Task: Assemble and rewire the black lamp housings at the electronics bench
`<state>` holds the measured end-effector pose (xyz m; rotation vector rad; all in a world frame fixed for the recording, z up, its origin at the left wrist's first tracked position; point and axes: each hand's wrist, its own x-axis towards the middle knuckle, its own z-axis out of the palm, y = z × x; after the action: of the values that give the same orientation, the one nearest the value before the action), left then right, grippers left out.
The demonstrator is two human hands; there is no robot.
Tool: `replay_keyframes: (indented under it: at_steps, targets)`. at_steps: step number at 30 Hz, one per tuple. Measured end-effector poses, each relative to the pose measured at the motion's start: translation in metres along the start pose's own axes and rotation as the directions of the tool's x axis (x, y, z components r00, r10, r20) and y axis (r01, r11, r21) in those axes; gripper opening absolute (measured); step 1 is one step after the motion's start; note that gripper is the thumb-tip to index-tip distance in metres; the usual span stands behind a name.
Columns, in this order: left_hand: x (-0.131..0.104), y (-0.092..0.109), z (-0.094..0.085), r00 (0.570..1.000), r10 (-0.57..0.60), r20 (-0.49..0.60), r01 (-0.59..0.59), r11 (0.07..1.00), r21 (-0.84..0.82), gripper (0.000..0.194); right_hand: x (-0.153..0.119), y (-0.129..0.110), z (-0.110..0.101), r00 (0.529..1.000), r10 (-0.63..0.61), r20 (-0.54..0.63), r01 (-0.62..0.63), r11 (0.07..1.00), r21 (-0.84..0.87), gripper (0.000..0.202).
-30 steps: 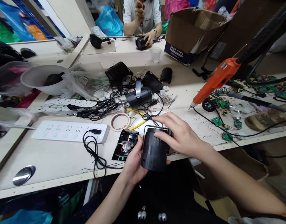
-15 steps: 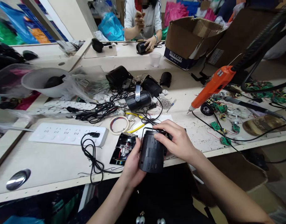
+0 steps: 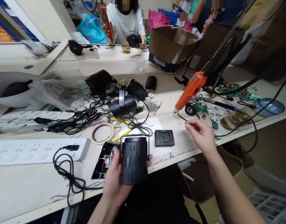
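My left hand is wrapped round a black spotlight housing from below. A thin U-shaped bracket rises over the housing's far end. Off to the right, my right hand hovers over the front of the bench with thumb and fingers pinched together; whatever is between them is too small to make out. Between my hands lies a black square plastic part, partly on white paper. Behind my left hand is a flat black panel with wires and fittings, partly covered by that hand.
An orange electric screwdriver hangs at the right, beside circuit boards. A power strip and a tape roll lie left. More spotlight housings, cables and a pile of screws sit mid-bench. Across it, a co-worker holds a black lamp.
My right hand has left the housing and moved right, pinched. The left hand keeps hold of the housing. The black square part has come into view. The camera view has shifted right.
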<state>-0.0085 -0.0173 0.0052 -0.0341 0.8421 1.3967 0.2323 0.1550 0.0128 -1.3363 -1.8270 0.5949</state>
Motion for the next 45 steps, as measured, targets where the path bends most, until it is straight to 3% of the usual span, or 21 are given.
replay_keyframes:
  at_steps: [3, 6, 8, 11, 14, 17, 20, 22, 27, 29, 32, 35, 39, 42, 45]
  targets:
    - [0.0, 0.0, -0.005, 0.998, 0.067, 0.009, -0.067, 0.998, 0.012, 0.058, -0.015, 0.022, -0.009, 0.998, 0.006, 0.057, -0.002, 0.998, -0.068, 0.015]
    - [0.0, 0.001, -0.008, 0.995, 0.099, -0.025, -0.099, 0.995, 0.006, 0.06, -0.026, 0.023, -0.007, 0.989, -0.011, 0.147, 0.019, 0.998, -0.054, 0.015]
    - [0.0, 0.003, -0.009, 0.997, 0.062, -0.043, -0.062, 0.998, 0.014, 0.066, -0.03, 0.016, -0.001, 0.961, -0.059, 0.269, 0.07, 0.997, -0.031, 0.034]
    - [-0.003, 0.006, -0.013, 0.997, 0.037, -0.068, -0.036, 0.999, 0.007, 0.07, -0.032, 0.006, 0.012, 0.88, -0.15, 0.451, 0.169, 0.986, -0.003, 0.082]
    - [-0.009, 0.01, -0.015, 0.992, 0.064, -0.112, -0.067, 0.997, -0.024, 0.073, -0.031, 0.002, 0.023, 0.828, -0.194, 0.526, 0.223, 0.975, 0.008, 0.097]
    - [-0.015, 0.013, -0.013, 0.981, 0.103, -0.162, -0.106, 0.994, -0.007, 0.074, -0.031, 0.001, 0.027, 0.826, -0.234, 0.512, 0.263, 0.965, 0.018, 0.083]
    - [-0.019, 0.015, -0.01, 0.967, 0.16, -0.199, -0.158, 0.987, 0.024, 0.074, -0.035, -0.001, 0.025, 0.837, -0.325, 0.439, 0.346, 0.937, 0.034, 0.046]
    - [-0.02, 0.016, -0.01, 0.966, 0.164, -0.202, -0.162, 0.986, 0.027, 0.073, -0.038, -0.003, 0.025, 0.834, -0.371, 0.408, 0.392, 0.919, 0.035, 0.033]
    - [-0.024, 0.017, -0.013, 0.987, 0.078, -0.143, -0.083, 0.996, -0.024, 0.071, -0.04, -0.005, 0.033, 0.829, -0.292, 0.478, 0.332, 0.943, 0.001, 0.068]
    - [-0.028, 0.018, -0.014, 0.987, 0.082, -0.137, -0.085, 0.996, -0.02, 0.072, -0.036, -0.003, 0.035, 0.834, -0.267, 0.483, 0.303, 0.953, 0.005, 0.07]
    - [-0.038, 0.025, -0.014, 0.979, 0.116, -0.166, -0.122, 0.992, -0.027, 0.07, -0.022, 0.004, 0.023, 0.901, -0.229, 0.368, 0.264, 0.963, -0.046, 0.068]
    - [-0.049, 0.038, -0.014, 0.969, 0.141, -0.202, -0.16, 0.984, -0.082, 0.067, -0.002, 0.016, -0.005, 0.967, -0.193, 0.169, 0.224, 0.956, -0.188, 0.066]
    - [-0.056, 0.056, -0.012, 0.966, 0.19, -0.176, -0.204, 0.977, -0.064, 0.063, 0.015, 0.025, -0.037, 0.979, -0.201, 0.044, 0.204, 0.923, -0.326, 0.065]
    - [-0.055, 0.062, -0.01, 0.962, 0.225, -0.157, -0.231, 0.973, -0.026, 0.058, 0.013, 0.021, -0.033, 0.974, -0.203, 0.097, 0.224, 0.914, -0.338, 0.065]
    - [-0.051, 0.058, -0.006, 0.962, 0.203, -0.181, -0.218, 0.974, -0.066, 0.056, 0.001, 0.011, -0.006, 0.956, -0.198, 0.217, 0.255, 0.927, -0.276, 0.063]
